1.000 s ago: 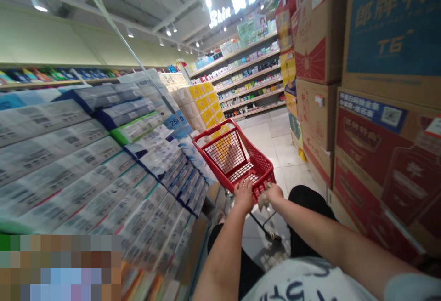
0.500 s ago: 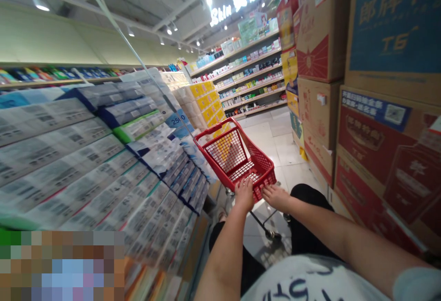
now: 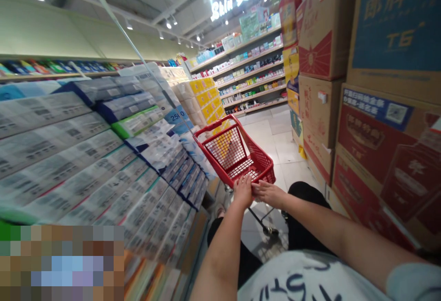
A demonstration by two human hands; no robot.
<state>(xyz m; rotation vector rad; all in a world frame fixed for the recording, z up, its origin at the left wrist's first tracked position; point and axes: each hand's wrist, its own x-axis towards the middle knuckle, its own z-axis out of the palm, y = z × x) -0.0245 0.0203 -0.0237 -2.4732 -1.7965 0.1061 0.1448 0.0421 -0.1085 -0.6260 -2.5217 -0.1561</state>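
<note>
A red shopping cart (image 3: pixel 237 154) with a mesh basket stands tilted in my view, and its basket shows no goods. My left hand (image 3: pixel 243 191) lies over the near rim, its fingers bent across the edge. Close beside it is my right hand (image 3: pixel 271 194), fingers stretched out and pointing left along the same rim, the tips almost at my left hand. The undersides of both hands are hidden. Below the basket, the cart's wheels (image 3: pixel 270 231) show between my legs.
Stacked paper packs (image 3: pixel 76 154) rise close on the left. Large cartons (image 3: pixel 375 149) wall the right side. Ahead, tiled floor (image 3: pixel 272 131) leads to shelves (image 3: pixel 251 69) of small goods. Yellow packs (image 3: pixel 210 99) stand beyond the cart. A pixelated patch covers the lower left corner.
My right hand has slid left along the cart's rim, closer to my left hand. My left hand stays at nearly the same spot on the rim. The view has shifted slightly.
</note>
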